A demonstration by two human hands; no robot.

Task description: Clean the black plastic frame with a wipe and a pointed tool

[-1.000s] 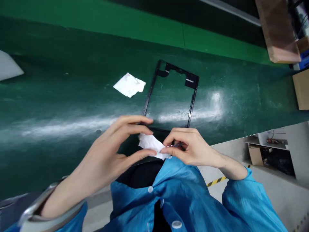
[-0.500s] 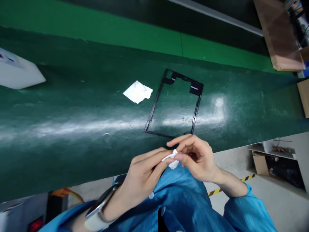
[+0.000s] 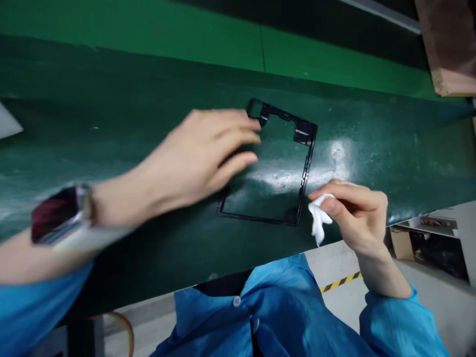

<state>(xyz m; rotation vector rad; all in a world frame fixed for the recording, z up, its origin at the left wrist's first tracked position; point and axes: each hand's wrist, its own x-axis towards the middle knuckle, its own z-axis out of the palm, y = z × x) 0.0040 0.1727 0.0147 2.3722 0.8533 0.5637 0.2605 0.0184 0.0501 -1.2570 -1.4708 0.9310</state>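
A thin black rectangular frame (image 3: 307,171) lies flat on the green tabletop (image 3: 167,248), with dark tabs at its two far corners. My left hand (image 3: 208,148) hovers at the frame's left side, fingers stretched out and slightly blurred, covering part of that edge. Nothing shows in its fingers. To the right of the frame, my right hand (image 3: 357,213) pinches a crumpled white wipe (image 3: 320,218) between thumb and fingers, its loose end hanging down. The flat white sheet seen before is out of sight, where my left hand and forearm cover the table.
At the far right stands a brown board or box (image 3: 451,54). The corner of a white object (image 3: 7,121) shows at the left edge. Beyond the table's front edge, a shelf unit (image 3: 439,248) and yellow-black floor tape (image 3: 340,282) are visible.
My hands have come apart. The left let go of the wipe and moved up and left to the frame's left side; the right carried the wipe to the right.
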